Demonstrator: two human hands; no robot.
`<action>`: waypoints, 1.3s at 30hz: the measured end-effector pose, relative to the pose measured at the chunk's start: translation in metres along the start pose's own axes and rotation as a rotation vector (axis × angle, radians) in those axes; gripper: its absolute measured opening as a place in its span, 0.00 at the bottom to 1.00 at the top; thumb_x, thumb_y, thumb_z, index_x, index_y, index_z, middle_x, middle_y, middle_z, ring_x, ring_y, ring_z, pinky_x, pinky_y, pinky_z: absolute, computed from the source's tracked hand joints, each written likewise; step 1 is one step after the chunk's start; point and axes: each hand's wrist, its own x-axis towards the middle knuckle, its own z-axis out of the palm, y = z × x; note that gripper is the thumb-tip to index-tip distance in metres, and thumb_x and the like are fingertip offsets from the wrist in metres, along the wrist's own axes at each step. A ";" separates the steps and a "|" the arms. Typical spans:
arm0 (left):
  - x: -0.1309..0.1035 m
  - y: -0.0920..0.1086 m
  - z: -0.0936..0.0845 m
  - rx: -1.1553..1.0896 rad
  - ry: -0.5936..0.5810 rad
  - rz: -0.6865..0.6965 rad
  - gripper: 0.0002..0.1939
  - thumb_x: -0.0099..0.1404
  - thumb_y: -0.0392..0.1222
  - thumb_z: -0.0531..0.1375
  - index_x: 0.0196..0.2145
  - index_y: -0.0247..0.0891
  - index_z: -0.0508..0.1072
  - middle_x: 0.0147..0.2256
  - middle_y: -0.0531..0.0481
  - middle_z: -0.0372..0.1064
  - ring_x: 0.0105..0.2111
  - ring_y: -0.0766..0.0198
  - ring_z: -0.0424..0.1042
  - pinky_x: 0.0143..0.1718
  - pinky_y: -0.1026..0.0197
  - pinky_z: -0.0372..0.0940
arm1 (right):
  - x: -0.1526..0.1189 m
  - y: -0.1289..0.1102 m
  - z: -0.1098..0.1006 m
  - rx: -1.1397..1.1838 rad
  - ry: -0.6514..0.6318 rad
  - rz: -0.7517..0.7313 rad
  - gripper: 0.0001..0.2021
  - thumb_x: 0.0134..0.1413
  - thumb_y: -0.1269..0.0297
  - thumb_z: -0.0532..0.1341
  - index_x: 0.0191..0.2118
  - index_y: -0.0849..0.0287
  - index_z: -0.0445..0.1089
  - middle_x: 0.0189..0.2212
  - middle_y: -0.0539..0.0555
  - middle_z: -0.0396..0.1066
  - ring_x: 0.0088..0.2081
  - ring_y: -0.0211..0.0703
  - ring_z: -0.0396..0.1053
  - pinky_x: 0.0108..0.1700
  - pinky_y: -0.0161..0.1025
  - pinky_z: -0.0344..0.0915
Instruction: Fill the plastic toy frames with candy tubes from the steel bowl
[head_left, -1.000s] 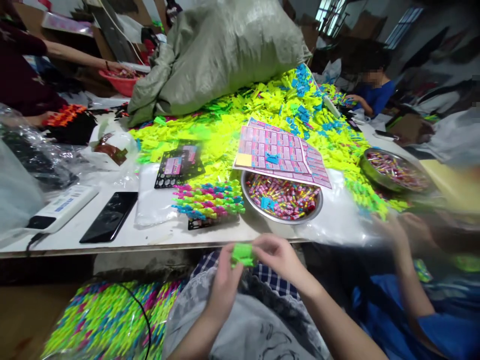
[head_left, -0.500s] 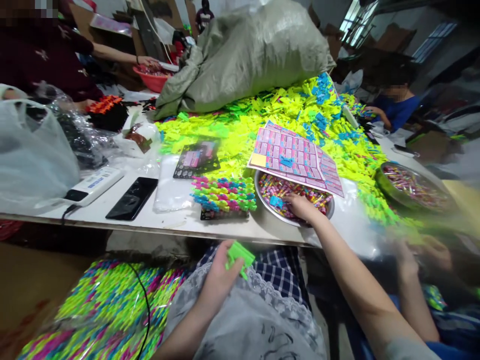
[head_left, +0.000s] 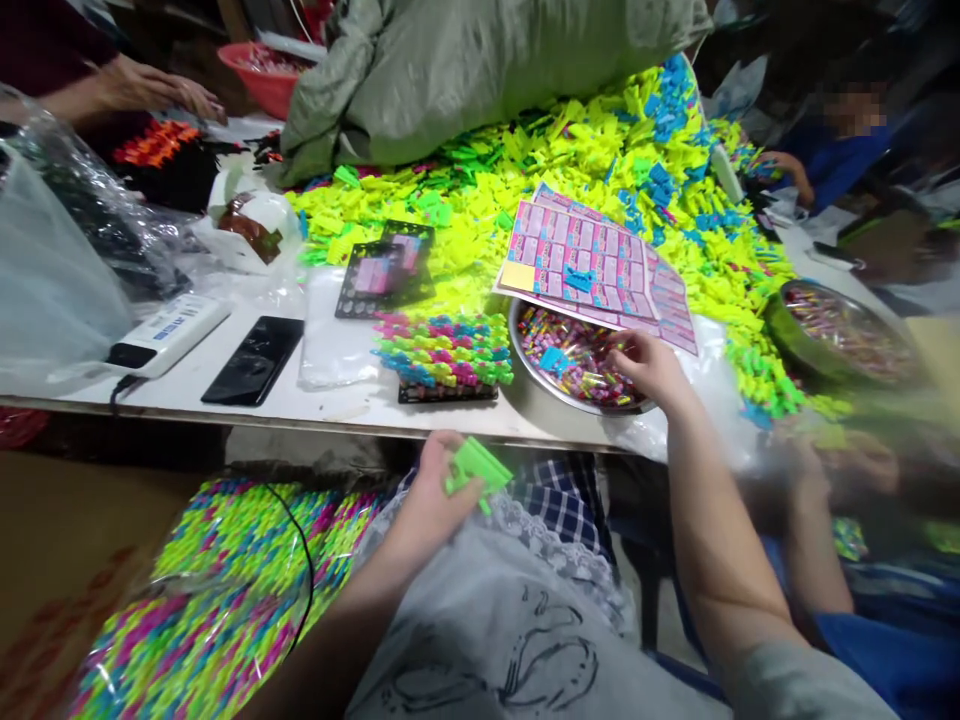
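My left hand (head_left: 442, 485) is closed around a bright green plastic piece (head_left: 480, 468), held above my lap just in front of the table edge. My right hand (head_left: 656, 370) is at the right side of a metal bowl (head_left: 517, 355) full of small colourful pieces (head_left: 574, 345). Its fingertips are pinched together at those pieces; what is between them cannot be made out. A blue plastic piece (head_left: 555, 361) lies among them. Printed pink sheets (head_left: 600, 265) overlap the bowl's far rim. Left of the bowl stands a stack of multicoloured plastic pieces (head_left: 444, 350).
A big pile of yellow, green and blue plastic pieces (head_left: 465, 240) covers the table behind, under a grey-green sack (head_left: 480, 80). A phone (head_left: 253, 360) and power strip (head_left: 171, 335) lie left. Co-workers' hands (head_left: 832, 460) are close at right; another person's hands (head_left: 157, 90) are far left.
My right hand has moved right across the bowl, away from the blue piece, and up. My left hand still holds the green piece. The camera view has tilted down.
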 end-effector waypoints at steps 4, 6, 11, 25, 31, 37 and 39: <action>0.004 0.004 0.003 0.064 -0.029 -0.007 0.18 0.54 0.36 0.58 0.40 0.43 0.56 0.31 0.58 0.62 0.26 0.73 0.63 0.27 0.71 0.60 | -0.052 -0.042 0.008 0.878 -0.046 0.012 0.07 0.50 0.60 0.60 0.33 0.55 0.62 0.19 0.46 0.68 0.19 0.37 0.65 0.24 0.34 0.64; 0.007 0.003 0.004 0.092 -0.038 -0.013 0.17 0.54 0.36 0.59 0.40 0.42 0.58 0.31 0.57 0.62 0.27 0.74 0.64 0.28 0.72 0.60 | -0.076 -0.062 0.022 1.150 -0.188 0.101 0.08 0.51 0.60 0.60 0.33 0.54 0.59 0.18 0.44 0.66 0.17 0.37 0.65 0.19 0.32 0.61; 0.010 0.000 0.009 0.106 -0.030 -0.051 0.17 0.53 0.41 0.61 0.40 0.42 0.62 0.32 0.57 0.64 0.25 0.73 0.65 0.27 0.70 0.61 | -0.113 -0.086 0.056 1.459 -0.313 0.303 0.09 0.48 0.63 0.63 0.34 0.56 0.62 0.24 0.47 0.68 0.24 0.36 0.67 0.22 0.30 0.63; 0.019 -0.015 0.016 0.143 0.088 0.340 0.13 0.54 0.35 0.61 0.38 0.40 0.64 0.37 0.50 0.65 0.39 0.66 0.65 0.42 0.63 0.61 | -0.137 -0.086 0.083 1.212 -0.142 0.326 0.08 0.43 0.63 0.64 0.31 0.58 0.68 0.24 0.46 0.63 0.26 0.34 0.60 0.30 0.31 0.58; 0.018 -0.015 0.001 0.420 0.096 0.980 0.17 0.49 0.23 0.59 0.19 0.37 0.54 0.21 0.57 0.54 0.24 0.71 0.57 0.27 0.65 0.56 | -0.137 -0.078 0.084 1.155 -0.056 0.301 0.06 0.44 0.65 0.63 0.31 0.57 0.68 0.24 0.46 0.65 0.26 0.34 0.60 0.29 0.30 0.57; -0.017 0.005 -0.003 0.720 -0.038 1.097 0.15 0.48 0.24 0.61 0.19 0.38 0.59 0.20 0.57 0.56 0.24 0.69 0.58 0.28 0.61 0.58 | -0.142 -0.077 0.088 1.125 -0.046 0.336 0.07 0.42 0.64 0.63 0.32 0.57 0.68 0.25 0.47 0.67 0.28 0.37 0.63 0.32 0.34 0.62; -0.031 0.013 -0.001 0.766 -0.029 1.132 0.14 0.47 0.24 0.62 0.20 0.38 0.61 0.23 0.56 0.59 0.27 0.68 0.61 0.31 0.59 0.61 | -0.143 -0.076 0.090 1.129 -0.043 0.343 0.08 0.42 0.65 0.63 0.32 0.56 0.69 0.27 0.48 0.68 0.29 0.37 0.64 0.33 0.34 0.62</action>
